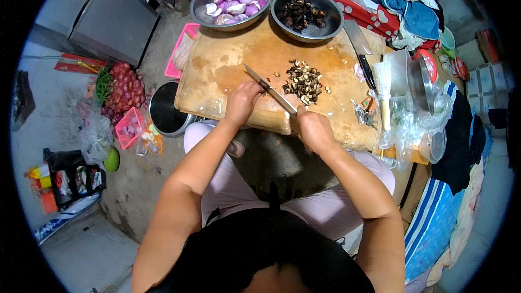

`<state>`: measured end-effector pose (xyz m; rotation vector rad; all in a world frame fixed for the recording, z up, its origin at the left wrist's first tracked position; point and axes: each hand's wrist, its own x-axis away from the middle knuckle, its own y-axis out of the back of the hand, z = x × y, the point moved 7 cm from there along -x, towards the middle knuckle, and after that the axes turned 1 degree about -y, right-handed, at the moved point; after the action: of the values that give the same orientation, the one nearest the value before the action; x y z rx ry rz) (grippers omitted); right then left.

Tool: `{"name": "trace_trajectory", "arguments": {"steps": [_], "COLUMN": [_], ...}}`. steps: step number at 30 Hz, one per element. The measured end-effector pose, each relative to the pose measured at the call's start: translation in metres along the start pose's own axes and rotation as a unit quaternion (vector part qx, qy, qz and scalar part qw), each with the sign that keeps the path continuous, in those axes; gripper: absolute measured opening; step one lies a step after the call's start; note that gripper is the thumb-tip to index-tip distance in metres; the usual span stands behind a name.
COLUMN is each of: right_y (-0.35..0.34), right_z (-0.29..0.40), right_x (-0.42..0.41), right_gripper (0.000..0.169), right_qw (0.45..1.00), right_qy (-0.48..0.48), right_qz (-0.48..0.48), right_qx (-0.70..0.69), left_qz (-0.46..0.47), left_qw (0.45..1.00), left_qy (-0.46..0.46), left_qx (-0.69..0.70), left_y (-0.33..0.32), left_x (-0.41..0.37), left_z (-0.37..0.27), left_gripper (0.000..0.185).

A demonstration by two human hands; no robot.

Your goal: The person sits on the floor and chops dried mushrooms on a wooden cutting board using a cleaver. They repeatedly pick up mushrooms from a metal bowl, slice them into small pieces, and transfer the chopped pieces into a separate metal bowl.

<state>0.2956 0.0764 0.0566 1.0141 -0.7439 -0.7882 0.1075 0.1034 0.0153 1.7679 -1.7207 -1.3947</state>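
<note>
My right hand [315,129] is closed around the handle of a kitchen knife [270,89], whose blade slants up and left over a wooden cutting board [228,57]. At the board's near edge, my left hand [244,101] has its fingertips on a small dark piece beside the blade; the piece is mostly hidden. Right of the knife lies a pile of chopped brown mushrooms [303,82]. At the board's far side, a metal bowl [281,30] holds dark, whole or large mushroom pieces [301,14]. Next to it, another metal bowl [199,14] holds peeled purple shallots [240,0].
A cleaver [358,38] lies at the board's right, near a white-bristled brush [382,85], keys [366,116] and plastic bags [407,130]. On the floor at left are a metal pot [167,108], a pink basket [129,128] and a net of red shallots or onions [124,87].
</note>
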Motion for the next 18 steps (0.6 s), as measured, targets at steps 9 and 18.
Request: {"name": "trace_trajectory", "arguments": {"steps": [9,18], "right_y": [0.026,-0.010], "right_z": [0.012,0.004], "right_x": [0.010,-0.004], "right_gripper": [0.016,0.019], "right_qw": [0.999,0.997], "right_qy": [-0.010,-0.039], "right_qz": [0.050,0.031], "right_qx": [-0.019,-0.061], "left_qz": [0.013,0.005], "left_qw": [1.000,0.999], "left_qy": [-0.011,-0.030], "left_qx": [0.002,0.008], "left_y": [0.000,0.004], "left_x": [0.002,0.004], "left_z": [0.003,0.003], "left_gripper": [0.010,0.010]}}
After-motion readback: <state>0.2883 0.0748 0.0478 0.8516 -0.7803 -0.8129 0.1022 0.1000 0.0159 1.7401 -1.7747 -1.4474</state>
